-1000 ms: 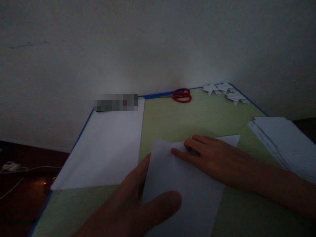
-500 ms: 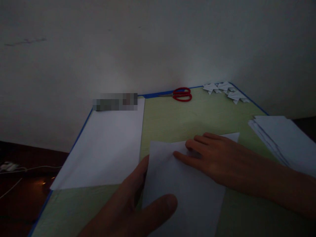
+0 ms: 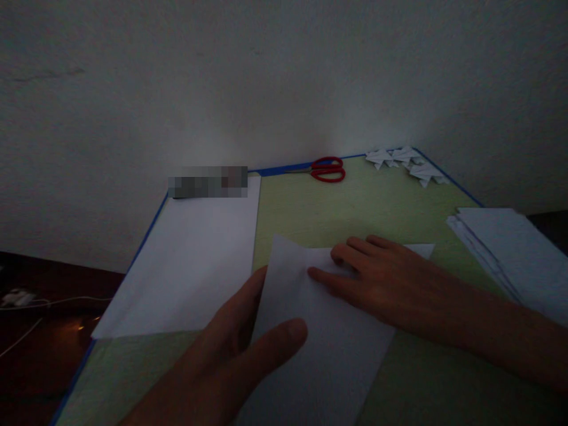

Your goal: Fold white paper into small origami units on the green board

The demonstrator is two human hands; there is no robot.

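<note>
A white sheet of paper (image 3: pixel 328 349) lies at the front of the table, its far left corner lifted. At its left edge is my left hand (image 3: pixel 239 355), with the thumb over the sheet and the fingers behind the edge, partly hidden. My right hand (image 3: pixel 377 278) rests on the far part of the same sheet. Its index finger is stretched out and the other fingers are bent, apart from the index, with nothing gripped in them.
Another white sheet (image 3: pixel 186 266) lies to the left, with a blurred-out item (image 3: pixel 208 183) at its far end. Red-handled scissors (image 3: pixel 326 170) and several folded paper pieces (image 3: pixel 423 173) lie along the back. A paper stack (image 3: pixel 510 248) is at right. Behind the table stands a wall (image 3: pixel 284 77).
The sheet has turned slightly, its near end swinging left and its far left corner rising. My left hand has moved a little up and left with it; my right hand has barely shifted.
</note>
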